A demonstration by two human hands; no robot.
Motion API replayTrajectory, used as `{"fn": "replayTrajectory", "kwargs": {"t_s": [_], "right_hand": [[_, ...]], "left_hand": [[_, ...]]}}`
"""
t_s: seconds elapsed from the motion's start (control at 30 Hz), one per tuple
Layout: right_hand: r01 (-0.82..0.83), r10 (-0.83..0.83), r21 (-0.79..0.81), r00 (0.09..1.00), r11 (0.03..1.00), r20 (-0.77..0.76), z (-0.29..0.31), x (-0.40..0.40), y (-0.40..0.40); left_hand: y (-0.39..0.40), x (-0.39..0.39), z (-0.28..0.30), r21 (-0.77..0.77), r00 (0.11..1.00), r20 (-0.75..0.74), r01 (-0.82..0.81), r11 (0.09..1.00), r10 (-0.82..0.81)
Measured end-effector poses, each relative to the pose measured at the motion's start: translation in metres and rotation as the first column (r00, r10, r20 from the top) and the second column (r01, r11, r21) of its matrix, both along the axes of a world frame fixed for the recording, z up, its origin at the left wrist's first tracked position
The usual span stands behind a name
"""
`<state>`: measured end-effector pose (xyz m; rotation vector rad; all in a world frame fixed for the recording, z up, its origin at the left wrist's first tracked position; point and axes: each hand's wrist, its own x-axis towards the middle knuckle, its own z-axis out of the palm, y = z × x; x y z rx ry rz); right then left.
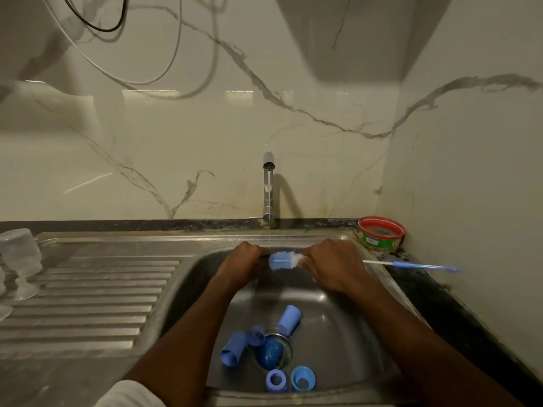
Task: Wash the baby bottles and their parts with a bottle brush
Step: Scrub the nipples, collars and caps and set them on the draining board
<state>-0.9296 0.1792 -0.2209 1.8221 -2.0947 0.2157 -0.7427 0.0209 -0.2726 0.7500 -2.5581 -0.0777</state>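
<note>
Currently: bottle brush (282, 260) under faucet (268, 189) stream; right hand (335, 267) fingers curled round its handle, left hand (244, 264) fingers curled, contents hidden.

Steel sink (346, 315) set in a dark counter (458, 315), ribbed drainboard (97, 292) to its left. Tap (268, 189) at the back rim, running a thin stream. Red-rimmed round tub (381, 234) sits in the back right corner, against the wall. Marble-patterned backsplash (176, 148) behind, grey veins throughout. Black cable (97, 24) and pale cable (164, 74) loop across the upper wall
</note>
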Motion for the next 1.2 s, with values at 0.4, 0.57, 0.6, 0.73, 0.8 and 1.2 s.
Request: {"fn": "replayTrajectory", "kwargs": {"t_s": [0.4,0.57,0.6,0.73,0.8,1.2], "right_hand": [[0.035,-0.062,0.064,0.870,0.997,0.489,0.008,-0.008,0.014],[-0.061,0.061,0.004,0.997,0.998,-0.045,0.004,-0.006,0.012],[-0.054,0.051,-0.026,0.995,0.998,-0.082,0.006,-0.006,0.011],[0.030,-0.030,0.003,0.999,1.000,-0.035,0.006,-0.002,0.011],[0.065,-0.119,0.153,0.919,0.986,0.375,0.008,0.003,0.008],[-0.087,0.083,-0.030,0.991,0.996,-0.103,-0.006,-0.005,0.002]], "left_hand": [[0.007,-0.002,0.003,-0.085,0.997,-0.075,0.005,0.996,-0.012],[0.005,0.002,0.001,0.033,0.996,-0.091,0.014,0.999,-0.011],[0.005,0.002,0.003,0.044,0.994,-0.103,0.033,0.998,-0.028],[0.005,0.005,0.004,0.024,0.987,-0.152,0.048,0.999,-0.043],[0.003,0.005,0.003,-0.030,0.989,-0.143,0.018,0.999,-0.023],[0.005,-0.003,-0.004,0.001,1.000,-0.003,-0.016,1.000,0.016]]}}
